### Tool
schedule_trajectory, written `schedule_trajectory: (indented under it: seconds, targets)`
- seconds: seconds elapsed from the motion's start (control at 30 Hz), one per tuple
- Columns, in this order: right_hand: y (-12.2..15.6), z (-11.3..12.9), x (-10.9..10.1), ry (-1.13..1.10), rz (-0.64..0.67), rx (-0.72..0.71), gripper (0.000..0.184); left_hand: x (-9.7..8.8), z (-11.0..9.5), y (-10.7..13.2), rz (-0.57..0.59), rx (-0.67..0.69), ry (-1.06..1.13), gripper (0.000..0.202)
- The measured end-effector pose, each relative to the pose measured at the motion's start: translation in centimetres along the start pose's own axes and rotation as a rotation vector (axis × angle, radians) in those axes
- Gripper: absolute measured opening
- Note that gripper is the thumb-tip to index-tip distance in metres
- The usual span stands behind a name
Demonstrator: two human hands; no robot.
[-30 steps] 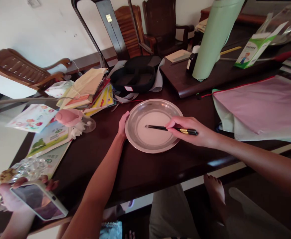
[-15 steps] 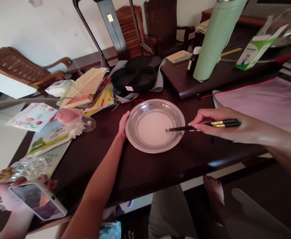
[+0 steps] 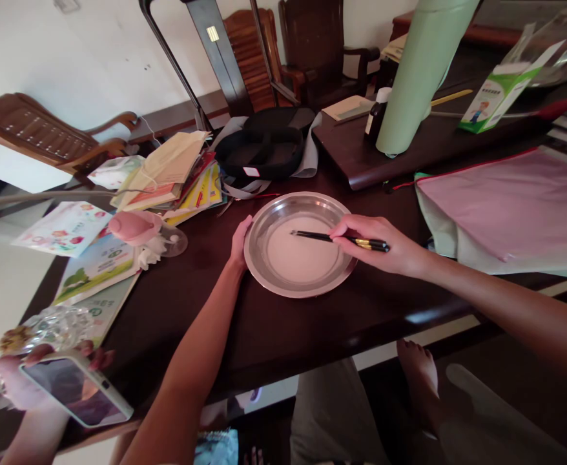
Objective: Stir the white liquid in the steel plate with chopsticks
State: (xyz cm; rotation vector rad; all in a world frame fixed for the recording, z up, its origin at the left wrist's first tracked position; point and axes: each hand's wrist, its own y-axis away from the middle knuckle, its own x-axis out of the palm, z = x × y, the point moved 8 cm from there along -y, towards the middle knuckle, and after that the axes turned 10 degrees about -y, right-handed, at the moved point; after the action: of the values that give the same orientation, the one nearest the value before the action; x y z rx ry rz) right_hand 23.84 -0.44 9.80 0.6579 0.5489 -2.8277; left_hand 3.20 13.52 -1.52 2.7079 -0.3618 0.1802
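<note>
Chopsticks (image 3: pixel 312 235) pinched between thumb and fingers of the right hand (image 3: pixel 368 242), with tips over the pale middle of a metal dish (image 3: pixel 300 290) on the dark table (image 3: pixel 283 336). Touches the dish's left side with the left hand (image 3: pixel 239 244), too hidden to tell how far closed. Toward the far right, a green flask (image 3: pixel 412 84).

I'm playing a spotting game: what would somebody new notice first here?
Probably the shiny metal bowl in the middle, with the left hand at its edge and the right hand pointing black chopsticks into it. Next might come the tall green flask at upper right, then the phone in another person's hand, lower left.
</note>
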Motion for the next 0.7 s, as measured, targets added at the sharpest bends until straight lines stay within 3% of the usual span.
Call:
schedule_trajectory:
  seconds: [0.17,0.37,0.57,0.7]
  targets:
    - [0.9,0.7,-3.0,0.09,-0.018,0.111,0.016,0.2,0.1,0.1,0.025,-0.008,0.01,0.031]
    - [2.7,2.4,-4.8,0.079,0.094,0.234,0.02,-0.2,0.0,0.1,-0.011,0.006,0.014,0.03]
    - [3.1,3.3,-1.9,-0.051,0.225,0.188,0.018,-0.3,0.0,-0.2,-0.023,0.008,-0.003,0.029]
    - [1.8,2.4,0.2,-0.119,0.136,0.072,0.015,-0.2,0.0,-0.1,-0.02,0.0,-0.001,0.031]
